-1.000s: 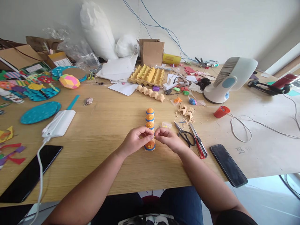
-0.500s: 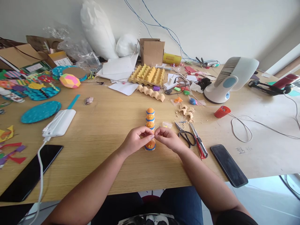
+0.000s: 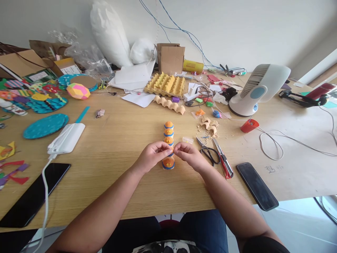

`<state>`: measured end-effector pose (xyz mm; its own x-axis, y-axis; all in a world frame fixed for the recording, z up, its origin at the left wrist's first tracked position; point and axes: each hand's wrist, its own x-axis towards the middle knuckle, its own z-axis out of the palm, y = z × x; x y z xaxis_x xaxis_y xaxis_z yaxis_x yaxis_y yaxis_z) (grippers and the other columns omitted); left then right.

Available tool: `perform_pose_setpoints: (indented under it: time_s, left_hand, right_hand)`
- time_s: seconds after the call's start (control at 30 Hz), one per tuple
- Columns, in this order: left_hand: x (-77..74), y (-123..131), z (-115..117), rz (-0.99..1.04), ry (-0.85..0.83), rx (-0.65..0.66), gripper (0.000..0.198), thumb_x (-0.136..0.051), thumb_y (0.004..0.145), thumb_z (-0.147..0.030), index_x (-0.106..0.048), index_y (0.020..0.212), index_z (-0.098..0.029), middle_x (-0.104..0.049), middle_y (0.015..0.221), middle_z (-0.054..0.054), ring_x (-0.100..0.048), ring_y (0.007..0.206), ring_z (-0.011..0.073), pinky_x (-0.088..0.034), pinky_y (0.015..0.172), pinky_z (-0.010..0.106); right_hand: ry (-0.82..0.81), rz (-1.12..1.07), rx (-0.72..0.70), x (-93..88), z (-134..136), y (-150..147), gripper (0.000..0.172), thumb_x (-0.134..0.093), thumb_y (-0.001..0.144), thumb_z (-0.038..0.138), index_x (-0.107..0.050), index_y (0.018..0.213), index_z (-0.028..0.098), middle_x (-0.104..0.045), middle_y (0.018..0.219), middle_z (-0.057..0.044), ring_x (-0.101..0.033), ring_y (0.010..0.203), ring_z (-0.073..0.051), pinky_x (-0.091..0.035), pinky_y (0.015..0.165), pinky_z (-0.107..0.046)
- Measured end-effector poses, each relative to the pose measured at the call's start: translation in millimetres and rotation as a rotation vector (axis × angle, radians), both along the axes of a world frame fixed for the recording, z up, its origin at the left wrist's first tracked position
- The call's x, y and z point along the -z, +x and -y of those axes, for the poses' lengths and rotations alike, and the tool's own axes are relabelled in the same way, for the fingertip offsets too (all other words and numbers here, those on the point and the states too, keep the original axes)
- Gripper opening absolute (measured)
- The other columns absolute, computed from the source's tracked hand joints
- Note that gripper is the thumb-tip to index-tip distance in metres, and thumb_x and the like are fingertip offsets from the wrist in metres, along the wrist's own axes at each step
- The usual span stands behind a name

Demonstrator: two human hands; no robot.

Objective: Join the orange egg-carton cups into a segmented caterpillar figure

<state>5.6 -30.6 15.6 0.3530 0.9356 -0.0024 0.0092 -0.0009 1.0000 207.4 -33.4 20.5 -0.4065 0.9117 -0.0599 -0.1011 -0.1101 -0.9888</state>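
The left hand [image 3: 154,156] and right hand [image 3: 188,154] met nearly tip to tip, each with thumb and finger drawn into a narrow pinch; whether they gripped anything was too small to tell. Beneath them, the row of orange domes [image 3: 168,141] ran from near the middle of the desk's [image 3: 118,140] front edge towards the back edge. A dropped wrist could probably have smudged or shifted it. Towards the desk's right edge lay scissors [image 3: 209,153] and a cutter [image 3: 223,160], which a careless sweep of the right forearm might have caught
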Motion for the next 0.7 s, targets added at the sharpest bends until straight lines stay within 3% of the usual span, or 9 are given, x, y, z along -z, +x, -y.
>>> perform_pose_setpoints:
  time_s: [0.33,0.57,0.7]
  left_hand:
    - [-0.7,1.5,0.9,-0.045,0.004,0.039,0.027,-0.074,0.086,-0.045,-0.072,0.088,-0.018,-0.071,0.086,0.003,-0.063,0.081,0.0153,-0.051,0.074,0.025]
    - [-1.7,1.2,1.2,-0.051,0.006,0.025,0.028,-0.074,0.086,-0.046,-0.073,0.088,-0.018,-0.072,0.088,0.004,-0.065,0.082,0.0162,-0.052,0.075,0.026]
    - [-1.1,-2.5,-2.5,-0.04,0.022,-0.037,0.029,-0.076,0.083,-0.047,-0.073,0.088,-0.018,-0.075,0.089,0.005,-0.067,0.086,0.0182,-0.054,0.079,0.028]
  right_hand:
    - [0.018,-0.027,-0.011,7.6,-1.8,-0.7,0.031,-0.08,0.079,0.046,-0.066,0.082,0.019,-0.064,0.08,-0.001,-0.055,0.076,-0.014,-0.045,0.075,-0.029]
    - [0.015,-0.014,0.003,4.5,-1.5,0.4,0.032,-0.08,0.078,0.048,-0.066,0.081,0.019,-0.064,0.079,-0.001,-0.054,0.075,-0.014,-0.045,0.073,-0.028]
    - [0.01,0.014,0.038,3.2,-3.3,1.7,0.033,-0.078,0.079,0.049,-0.065,0.082,0.019,-0.063,0.079,-0.001,-0.05,0.068,-0.012,-0.04,0.062,-0.026]
